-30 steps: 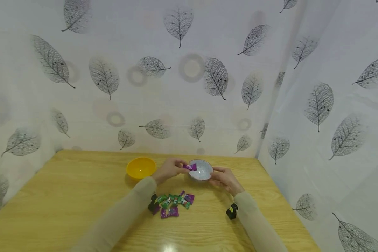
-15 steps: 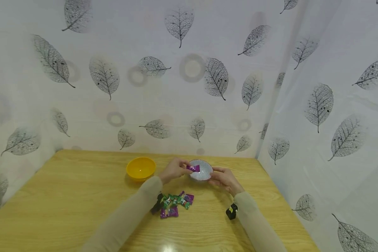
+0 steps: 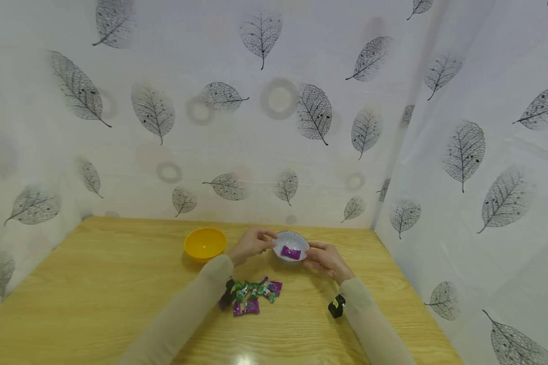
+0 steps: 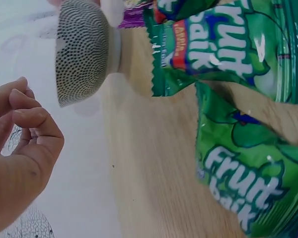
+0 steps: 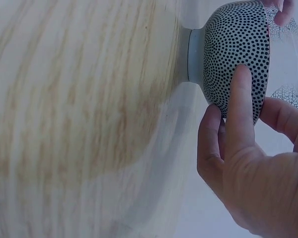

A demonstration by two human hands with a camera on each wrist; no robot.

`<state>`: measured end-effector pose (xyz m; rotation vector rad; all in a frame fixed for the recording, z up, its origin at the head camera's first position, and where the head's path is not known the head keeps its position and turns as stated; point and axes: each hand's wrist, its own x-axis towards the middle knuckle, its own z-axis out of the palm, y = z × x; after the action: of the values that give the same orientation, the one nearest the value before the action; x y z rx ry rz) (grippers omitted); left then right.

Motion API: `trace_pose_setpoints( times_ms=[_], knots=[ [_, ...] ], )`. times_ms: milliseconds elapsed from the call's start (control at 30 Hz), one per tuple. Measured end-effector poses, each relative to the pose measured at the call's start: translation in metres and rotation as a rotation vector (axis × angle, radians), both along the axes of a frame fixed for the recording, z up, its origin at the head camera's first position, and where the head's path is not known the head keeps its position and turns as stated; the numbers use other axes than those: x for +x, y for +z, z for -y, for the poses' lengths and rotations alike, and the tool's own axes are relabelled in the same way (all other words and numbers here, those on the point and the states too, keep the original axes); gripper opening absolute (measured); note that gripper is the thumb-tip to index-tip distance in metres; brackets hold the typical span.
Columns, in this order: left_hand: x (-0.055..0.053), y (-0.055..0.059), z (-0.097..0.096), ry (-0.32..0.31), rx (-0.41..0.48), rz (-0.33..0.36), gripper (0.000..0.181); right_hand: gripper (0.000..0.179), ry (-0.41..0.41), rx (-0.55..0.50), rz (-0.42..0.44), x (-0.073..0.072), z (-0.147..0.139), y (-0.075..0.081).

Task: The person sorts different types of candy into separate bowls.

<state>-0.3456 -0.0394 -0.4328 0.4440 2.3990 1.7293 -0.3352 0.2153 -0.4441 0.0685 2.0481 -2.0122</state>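
A small speckled bowl [image 3: 296, 239] stands towards the back of the table, its outside covered in dark dots in the wrist views. Inside it lies a purple-wrapped candy [image 3: 291, 252]. My left hand [image 3: 251, 244] hovers at the bowl's left rim, fingers loosely bent with nothing between them, as the left wrist view also shows. From the right, my right hand [image 3: 327, 261] holds the bowl's side, its thumb [image 5: 241, 94] along the dotted wall and other fingers round the far side. Green and purple wrapped candies [image 3: 255, 290] lie in a pile nearer me, partly hidden by the left wrist's camera.
A yellow bowl [image 3: 204, 247] stands left of the speckled one, close to my left forearm. The wooden table [image 3: 96, 284] ends at a leaf-patterned curtain [image 3: 242, 147] behind and on the right. Green packets [image 4: 243, 183] loom close to the left wrist camera.
The purple candy has left my left hand's fingers and now lies in the speckled bowl. The left hand had edged right with it before letting go. My right hand has stayed at the bowl.
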Motion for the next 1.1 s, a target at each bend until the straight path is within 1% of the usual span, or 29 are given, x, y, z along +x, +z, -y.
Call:
trace_pose_setpoints(
  times_ms=[100,233,300,400,533,633,767,833,900,967,1100],
  knots=[
    [0.001,0.004,0.007,-0.003,0.031,0.009,0.028,0.05,-0.001,-0.005,0.006,0.0,0.0,0.0],
    [0.004,0.009,0.018,-0.025,0.062,0.025,0.03,0.05,-0.008,0.0,0.016,0.0,0.0,0.001],
    [0.006,0.009,0.024,-0.045,0.054,0.022,0.029,0.05,-0.01,0.004,0.016,-0.001,0.001,0.001],
    [0.008,0.008,0.033,-0.091,0.006,0.022,0.027,0.05,-0.011,0.001,0.014,-0.001,0.001,0.001],
    [0.012,0.003,0.04,-0.179,-0.078,0.038,0.027,0.05,-0.008,-0.003,0.016,-0.002,0.001,0.0],
    [0.016,0.001,0.042,-0.25,-0.106,0.055,0.026,0.05,-0.002,-0.004,0.018,-0.002,0.0,0.0],
    [0.02,-0.002,0.04,-0.378,-0.142,0.07,0.025,0.05,-0.001,-0.017,0.022,-0.001,0.0,0.0],
    [0.02,-0.004,0.037,-0.442,-0.177,0.081,0.026,0.05,-0.003,-0.022,0.023,-0.001,-0.001,0.0],
    [0.019,-0.007,0.032,-0.487,-0.22,0.092,0.027,0.05,-0.005,-0.02,0.022,-0.001,-0.001,0.0],
    [0.017,-0.011,0.027,-0.497,-0.272,0.095,0.025,0.05,-0.005,-0.015,0.021,-0.001,-0.001,0.0],
    [0.015,-0.016,0.019,-0.463,-0.347,0.099,0.02,0.05,-0.005,-0.002,0.02,-0.001,-0.001,0.001]
  ],
)
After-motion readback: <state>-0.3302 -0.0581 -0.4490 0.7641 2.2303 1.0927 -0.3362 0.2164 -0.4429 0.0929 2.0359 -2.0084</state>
